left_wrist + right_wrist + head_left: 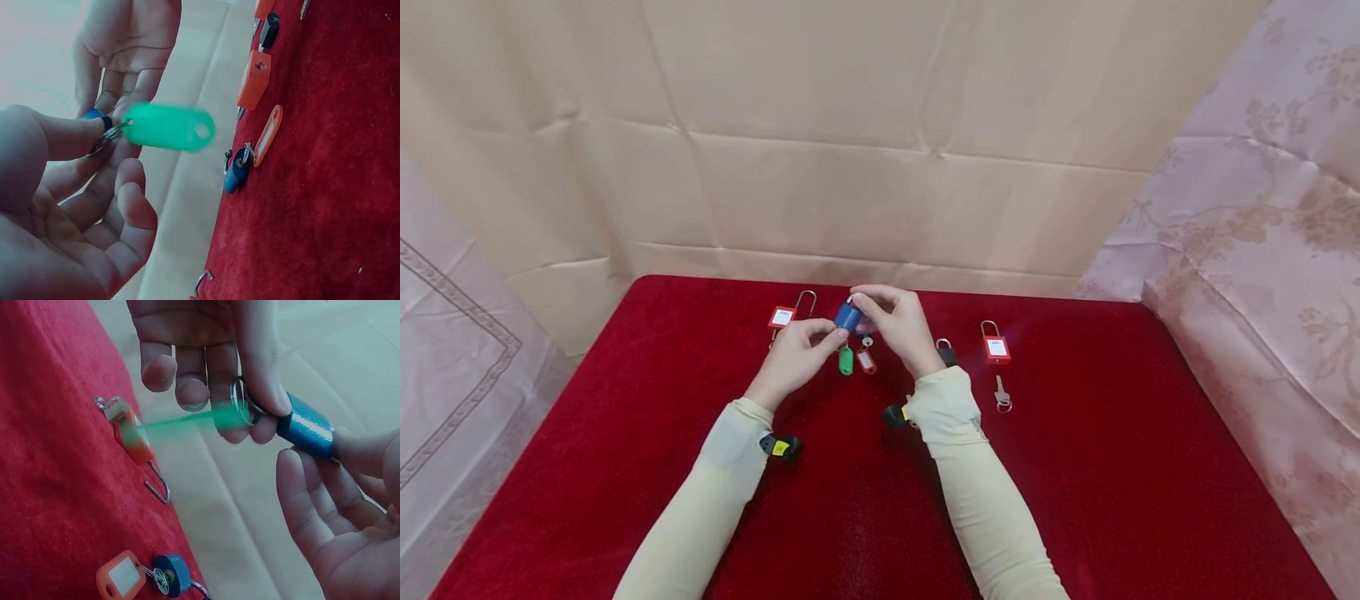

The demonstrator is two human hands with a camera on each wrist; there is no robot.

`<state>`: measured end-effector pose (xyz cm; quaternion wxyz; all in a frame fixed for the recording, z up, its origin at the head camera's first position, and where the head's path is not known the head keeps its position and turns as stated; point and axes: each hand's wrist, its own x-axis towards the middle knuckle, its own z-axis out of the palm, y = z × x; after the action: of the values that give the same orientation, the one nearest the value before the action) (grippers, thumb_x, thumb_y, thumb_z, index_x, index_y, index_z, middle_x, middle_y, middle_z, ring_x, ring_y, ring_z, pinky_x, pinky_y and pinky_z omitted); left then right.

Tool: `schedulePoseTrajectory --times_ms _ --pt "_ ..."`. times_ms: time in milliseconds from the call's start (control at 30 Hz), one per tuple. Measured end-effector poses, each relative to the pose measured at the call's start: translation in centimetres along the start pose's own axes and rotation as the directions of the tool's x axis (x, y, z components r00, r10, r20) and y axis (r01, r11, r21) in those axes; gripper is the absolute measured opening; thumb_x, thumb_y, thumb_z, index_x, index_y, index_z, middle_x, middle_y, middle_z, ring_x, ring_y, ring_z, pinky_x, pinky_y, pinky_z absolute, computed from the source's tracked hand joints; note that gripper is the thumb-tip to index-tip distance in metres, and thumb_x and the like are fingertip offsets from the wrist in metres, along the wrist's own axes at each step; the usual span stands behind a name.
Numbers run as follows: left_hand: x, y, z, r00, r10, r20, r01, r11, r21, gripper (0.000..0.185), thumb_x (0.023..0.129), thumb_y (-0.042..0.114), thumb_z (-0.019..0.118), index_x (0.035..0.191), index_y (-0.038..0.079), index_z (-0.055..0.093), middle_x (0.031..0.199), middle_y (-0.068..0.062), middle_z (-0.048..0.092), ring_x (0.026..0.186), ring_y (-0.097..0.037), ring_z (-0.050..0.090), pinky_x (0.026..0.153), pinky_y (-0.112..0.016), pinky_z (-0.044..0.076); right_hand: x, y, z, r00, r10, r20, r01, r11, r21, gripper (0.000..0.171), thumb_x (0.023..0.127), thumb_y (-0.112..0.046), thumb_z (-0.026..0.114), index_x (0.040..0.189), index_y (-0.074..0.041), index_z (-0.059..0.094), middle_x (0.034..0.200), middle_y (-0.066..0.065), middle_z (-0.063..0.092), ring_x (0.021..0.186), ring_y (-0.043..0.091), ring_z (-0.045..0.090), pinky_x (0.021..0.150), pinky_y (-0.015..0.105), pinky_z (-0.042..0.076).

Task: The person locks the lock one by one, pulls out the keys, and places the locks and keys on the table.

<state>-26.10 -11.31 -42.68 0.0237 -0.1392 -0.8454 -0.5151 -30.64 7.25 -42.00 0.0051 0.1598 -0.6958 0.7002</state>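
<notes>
2 hands meet above the far middle of the red worktop [1075, 500], working 1 blue padlock [847, 316] between them. The left hand [795, 357] pinches the bottom end of the padlock with thumb and forefinger, right where a key ring and a green key tag [167, 127] hang; the tag is blurred and swinging, so I judge that the key is seated in the lock and being turned or wiggled. The right hand [897, 323] holds the blue body from the other side, thumb and fingers curled round it, palm facing the left hand in the wrist views. The shackle is hidden behind the fingers, so whether it has sprung cannot be told. As I read it, the step in hand is turning the key; the next move calls for a firm counter-grip by the right hand while the left twists, then a pull on the shackle.

Both forearms, in cream sleeves, come in from the near edge and converge, wrists raised so the padlock hangs clear of the cloth. Just beneath lies a second blue padlock with an orange-red key tag [122, 575]. To the left lies 1 red padlock [782, 317], to the right another red padlock [996, 346] with a loose key [1002, 393] near it.
</notes>
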Motion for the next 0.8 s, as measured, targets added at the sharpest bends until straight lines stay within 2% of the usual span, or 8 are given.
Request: schedulePoseTrajectory --times_ms 133,300,400,533,633,700,800 --pt "-0.06 0.19 -0.08 1.000 -0.012 -0.026 0.012 1.000 -0.014 0.024 0.102 0.026 0.063 0.106 0.005 0.073 0.087 -0.013 0.067 0.072 -0.020 0.052 0.065 -0.034 0.042 -0.06 -0.08 0.07 0.999 0.048 0.005 -0.049 0.998 0.039 0.031 0.097 -0.012 0.071 0.124 0.003 0.069 0.100 0.012 0.072 0.077 0.016 0.069 0.079 0.045 0.060" --pt "-0.04 0.29 -0.20 0.997 -0.049 -0.052 0.046 0.998 -0.049 0.027 0.103 0.028 0.062 0.111 0.006 0.073 0.095 -0.012 0.070 0.081 -0.021 0.055 0.072 -0.035 0.045 -0.11 -0.10 0.19 0.991 0.109 0.083 -0.112 0.993 0.031 0.028 0.096 -0.014 0.071 0.119 0.004 0.069 0.095 0.005 0.071 0.082 0.016 0.070 0.080 0.038 0.060" --pt "-0.06 0.36 -0.23 0.996 -0.069 -0.048 0.066 0.996 -0.066 0.027 0.103 0.030 0.062 0.112 0.006 0.073 0.097 -0.010 0.071 0.084 -0.021 0.055 0.075 -0.036 0.045 -0.13 -0.06 0.15 0.985 0.129 0.116 -0.129 0.992 -0.012 0.026 0.097 -0.017 0.072 0.114 0.001 0.070 0.092 0.004 0.073 0.080 0.018 0.071 0.082 0.042 0.059" --pt "-0.08 0.46 -0.24 0.996 -0.081 -0.042 0.077 0.994 -0.079 0.028 0.103 0.031 0.062 0.110 0.007 0.073 0.093 -0.009 0.069 0.082 -0.021 0.053 0.073 -0.037 0.043 -0.11 0.00 0.07 0.982 0.139 0.128 -0.136 0.990 -0.030 0.025 0.097 -0.020 0.071 0.111 0.000 0.071 0.090 0.004 0.073 0.077 0.018 0.071 0.086 0.050 0.057" --pt "-0.11 0.56 -0.25 0.996 -0.082 -0.042 0.078 0.993 -0.086 0.027 0.103 0.030 0.062 0.109 0.007 0.073 0.091 -0.009 0.068 0.080 -0.021 0.052 0.071 -0.037 0.042 -0.08 -0.02 0.06 0.982 0.135 0.135 -0.130 0.991 -0.041 0.025 0.097 -0.021 0.071 0.110 0.000 0.071 0.090 0.005 0.073 0.077 0.018 0.070 0.086 0.051 0.056" --pt "-0.15 0.64 -0.27 0.996 -0.084 -0.042 0.080 0.993 -0.091 0.026 0.103 0.030 0.061 0.108 0.007 0.073 0.091 -0.010 0.068 0.079 -0.021 0.052 0.071 -0.037 0.042 -0.09 -0.07 0.04 0.981 0.134 0.139 -0.128 0.990 -0.051 0.025 0.097 -0.022 0.071 0.110 0.000 0.071 0.091 0.005 0.073 0.077 0.018 0.070 0.085 0.048 0.057" --pt "-0.20 0.67 -0.30 0.995 -0.090 -0.039 0.085 0.991 -0.099 0.026 0.103 0.030 0.061 0.106 0.007 0.073 0.090 -0.015 0.065 0.076 -0.021 0.050 0.069 -0.036 0.041 -0.08 -0.08 0.02 0.980 0.134 0.144 -0.130 0.991 -0.043 0.025 0.097 -0.022 0.071 0.109 0.000 0.071 0.090 0.006 0.073 0.077 0.019 0.070 0.088 0.054 0.055"
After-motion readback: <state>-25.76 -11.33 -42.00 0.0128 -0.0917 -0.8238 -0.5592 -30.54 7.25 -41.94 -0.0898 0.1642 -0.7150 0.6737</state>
